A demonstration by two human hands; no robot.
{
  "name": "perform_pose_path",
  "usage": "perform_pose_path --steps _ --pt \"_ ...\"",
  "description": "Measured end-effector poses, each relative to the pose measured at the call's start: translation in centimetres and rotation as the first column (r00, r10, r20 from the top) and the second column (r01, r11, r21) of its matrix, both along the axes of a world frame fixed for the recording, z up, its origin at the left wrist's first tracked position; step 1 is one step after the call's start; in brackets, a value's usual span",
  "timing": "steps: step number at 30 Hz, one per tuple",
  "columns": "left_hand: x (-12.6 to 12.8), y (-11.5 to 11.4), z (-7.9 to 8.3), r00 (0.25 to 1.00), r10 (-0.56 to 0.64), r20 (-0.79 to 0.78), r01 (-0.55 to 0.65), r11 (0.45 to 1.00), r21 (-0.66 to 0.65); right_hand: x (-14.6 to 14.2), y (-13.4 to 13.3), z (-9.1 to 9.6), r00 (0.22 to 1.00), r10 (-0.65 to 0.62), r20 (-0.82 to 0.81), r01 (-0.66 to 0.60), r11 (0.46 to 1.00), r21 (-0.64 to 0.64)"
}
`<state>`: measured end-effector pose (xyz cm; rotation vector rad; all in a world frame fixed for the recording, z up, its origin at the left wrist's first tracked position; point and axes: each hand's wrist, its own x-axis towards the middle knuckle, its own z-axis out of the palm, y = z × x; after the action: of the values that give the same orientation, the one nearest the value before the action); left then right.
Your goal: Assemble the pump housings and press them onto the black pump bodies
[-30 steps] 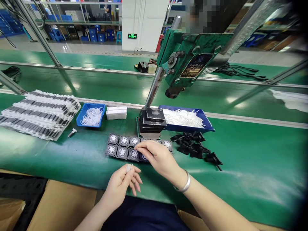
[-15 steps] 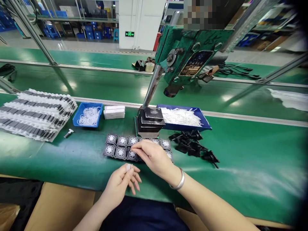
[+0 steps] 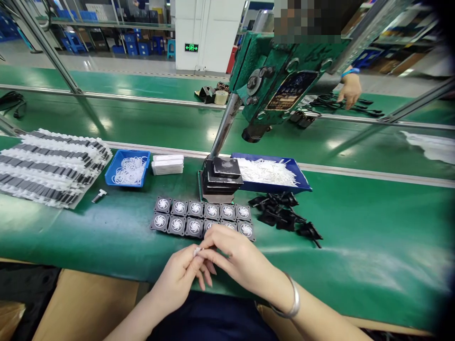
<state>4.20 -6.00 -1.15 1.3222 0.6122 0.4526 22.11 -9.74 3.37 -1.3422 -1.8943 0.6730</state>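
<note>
My left hand (image 3: 177,274) pinches a small white piece (image 3: 196,251) between thumb and forefinger, its other fingers loosely curled below. The thumb and forefinger of my right hand (image 3: 231,251) close on the same piece from the right; its exact kind is too small to make out. Just beyond my hands lie black square fan-like parts (image 3: 177,225) with white swirl faces, set in two rows. My right hand partly covers the near row.
A green press (image 3: 277,85) stands behind the parts on its black base (image 3: 222,182). Around it are a blue tray of white strips (image 3: 268,171), black parts (image 3: 284,215), a blue bin of white rings (image 3: 128,170), white blocks (image 3: 168,165) and stacked grey-white pieces (image 3: 53,166). Another person's hand (image 3: 350,90) reaches in behind.
My right hand has drawn back from above the square parts to the white piece at my left fingertips. Another person's hand has appeared at the far right bench.
</note>
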Motion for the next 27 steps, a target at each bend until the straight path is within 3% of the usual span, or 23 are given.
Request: perform_pose_path --steps 3,7,9,11,17,27 --pt "0.4 -0.4 0.0 1.000 -0.025 0.008 0.025 0.999 0.024 -0.1 -0.8 -0.8 0.996 -0.054 -0.074 0.053 0.998 -0.020" --pt "0.9 -0.9 -0.5 0.998 0.043 0.047 -0.039 0.995 -0.093 1.3 -0.7 0.0 0.958 -0.177 -0.227 0.184 0.983 0.007" --pt "1.0 -1.0 -0.9 0.995 0.094 0.028 -0.089 0.985 -0.149 2.3 -0.5 0.4 0.929 -0.300 -0.215 0.311 0.950 0.019" --pt "1.0 -1.0 -1.2 0.994 0.107 -0.009 -0.107 0.979 -0.174 2.9 -0.1 0.4 0.929 -0.350 -0.118 0.359 0.931 0.062" --pt "1.1 -1.0 -1.5 0.998 0.050 -0.040 -0.056 0.981 -0.185 3.0 0.6 -1.2 0.963 -0.270 0.015 0.261 0.943 0.206" --pt "1.2 -0.8 -1.1 0.999 0.004 -0.052 -0.010 0.993 -0.116 3.1 0.8 -1.5 0.964 -0.209 0.165 0.163 0.954 0.253"
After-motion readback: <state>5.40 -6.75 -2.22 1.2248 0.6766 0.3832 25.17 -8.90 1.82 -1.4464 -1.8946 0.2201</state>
